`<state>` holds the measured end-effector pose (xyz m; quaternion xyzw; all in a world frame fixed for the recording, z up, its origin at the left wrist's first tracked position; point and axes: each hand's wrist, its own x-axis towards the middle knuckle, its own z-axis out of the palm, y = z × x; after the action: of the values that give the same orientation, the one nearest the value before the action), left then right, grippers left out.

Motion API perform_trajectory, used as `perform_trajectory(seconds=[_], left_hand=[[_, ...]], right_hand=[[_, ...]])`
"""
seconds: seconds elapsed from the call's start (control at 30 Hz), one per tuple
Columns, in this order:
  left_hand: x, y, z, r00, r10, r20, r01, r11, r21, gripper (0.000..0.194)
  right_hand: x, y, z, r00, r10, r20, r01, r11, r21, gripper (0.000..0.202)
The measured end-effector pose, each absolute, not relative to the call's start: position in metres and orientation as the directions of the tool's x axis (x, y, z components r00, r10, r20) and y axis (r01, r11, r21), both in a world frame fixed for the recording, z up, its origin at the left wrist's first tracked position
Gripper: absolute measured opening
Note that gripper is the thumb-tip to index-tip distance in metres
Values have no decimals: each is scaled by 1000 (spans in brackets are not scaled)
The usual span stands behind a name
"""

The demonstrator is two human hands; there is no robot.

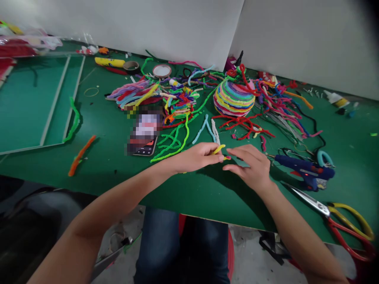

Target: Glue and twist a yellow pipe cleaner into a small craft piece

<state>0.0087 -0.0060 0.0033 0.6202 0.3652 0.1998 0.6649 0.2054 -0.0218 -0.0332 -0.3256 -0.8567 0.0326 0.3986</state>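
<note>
My left hand pinches a yellow fuzzy stem over the green table, and a small pink-and-yellow tip sticks out below it. Just to the right, my right hand has its thumb and fingers apart, close to the stem's end, with nothing visible between them. Behind the hands lie a light blue bent stem and a grey-white one. Further back sits a round striped ball of many-coloured stems, with red stems in front of it.
A blue glue gun and open scissors lie at the right. Left of my hands are a phone, green stems and coloured bundles. An orange stem lies further left, near a clear panel.
</note>
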Motion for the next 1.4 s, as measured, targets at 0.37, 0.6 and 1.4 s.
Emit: perform_trajectory(seconds=[0.37, 0.6, 1.4], left_hand=[[7, -7, -11, 615, 774, -150, 303, -57, 951, 23], [10, -18, -15, 492, 870, 36, 517, -325, 792, 22], [11, -10, -20, 623, 770, -138, 168, 40, 985, 24]], right_hand=[[195, -30, -26, -315, 840, 442, 554, 541, -632, 10], [191, -32, -31, -178, 929, 325, 497, 370, -785, 10], [195, -31, -27, -339, 748, 571, 549, 650, -526, 12]])
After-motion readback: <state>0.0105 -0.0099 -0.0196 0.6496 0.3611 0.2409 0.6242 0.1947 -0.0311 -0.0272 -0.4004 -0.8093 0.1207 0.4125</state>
